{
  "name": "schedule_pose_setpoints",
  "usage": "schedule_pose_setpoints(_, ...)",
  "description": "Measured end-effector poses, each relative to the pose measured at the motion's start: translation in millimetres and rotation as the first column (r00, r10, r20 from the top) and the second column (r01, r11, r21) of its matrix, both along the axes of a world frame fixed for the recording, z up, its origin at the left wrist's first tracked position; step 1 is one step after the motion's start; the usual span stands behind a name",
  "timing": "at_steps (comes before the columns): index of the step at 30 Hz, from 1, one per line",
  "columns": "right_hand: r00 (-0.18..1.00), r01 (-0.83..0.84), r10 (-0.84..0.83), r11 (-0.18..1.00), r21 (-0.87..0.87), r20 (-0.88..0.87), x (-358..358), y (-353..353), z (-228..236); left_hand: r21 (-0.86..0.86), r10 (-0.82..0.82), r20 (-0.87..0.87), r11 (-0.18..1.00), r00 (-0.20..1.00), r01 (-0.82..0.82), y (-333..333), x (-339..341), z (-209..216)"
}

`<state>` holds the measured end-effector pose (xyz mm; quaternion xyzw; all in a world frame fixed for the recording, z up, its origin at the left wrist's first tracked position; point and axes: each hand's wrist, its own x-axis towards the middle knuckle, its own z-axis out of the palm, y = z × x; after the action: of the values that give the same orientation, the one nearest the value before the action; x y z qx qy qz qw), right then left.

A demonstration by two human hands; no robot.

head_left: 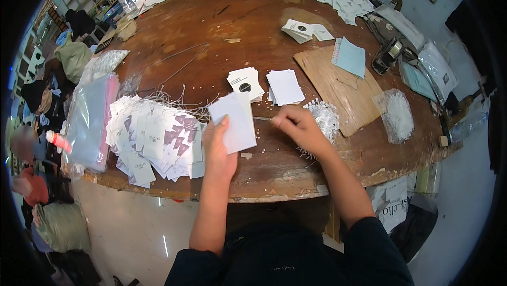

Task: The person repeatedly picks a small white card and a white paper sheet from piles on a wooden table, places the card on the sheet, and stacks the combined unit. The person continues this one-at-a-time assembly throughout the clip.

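White cards (240, 130) above the worktop (248, 17)
They are gripped by the left hand's (217, 154) fingers; at their right edge, a thin strand (263, 118) is pinched by the right hand's (298, 127).

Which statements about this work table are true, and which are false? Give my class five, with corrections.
1. The left hand holds white cards. True.
2. The right hand is spread flat, holding nothing. False: its fingers are curled, pinching a thin rod.
3. A pile of tags lies left of the left hand. True.
4. The light-blue sheet is on the floor. False: it overlaps the wooden board.
5. A clear bag lies right of the board. True.
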<state>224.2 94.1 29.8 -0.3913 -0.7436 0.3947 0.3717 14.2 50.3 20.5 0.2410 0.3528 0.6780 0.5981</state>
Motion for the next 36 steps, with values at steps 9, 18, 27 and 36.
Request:
schedule_pose_setpoints(9,0.565,-0.136,-0.131,0.959,-0.249,-0.815,8.5,0.4,8.9,0.101,0.089,-0.386,0.993,0.918,-0.054,-10.5,16.4,-6.2)
schedule_pose_setpoints(18,0.884,0.207,-0.209,0.977,-0.05,-0.418,-31.6,-22.8,0.6,0.164,0.116,-0.575,0.986,0.81,-0.025,-14.8,25.0,-6.8)
schedule_pose_setpoints(27,0.951,0.29,-0.257,0.934,0.208,-0.171,-27.7,-23.8,5.4,0.229,0.16,-0.635,0.973,0.756,-0.013,-15.2,30.0,-9.7)
schedule_pose_setpoints(36,0.946,0.309,-0.273,0.923,0.23,-0.175,-31.9,-27.5,6.4,0.274,0.19,-0.658,0.962,0.729,-0.004,-16.9,29.5,-9.3)
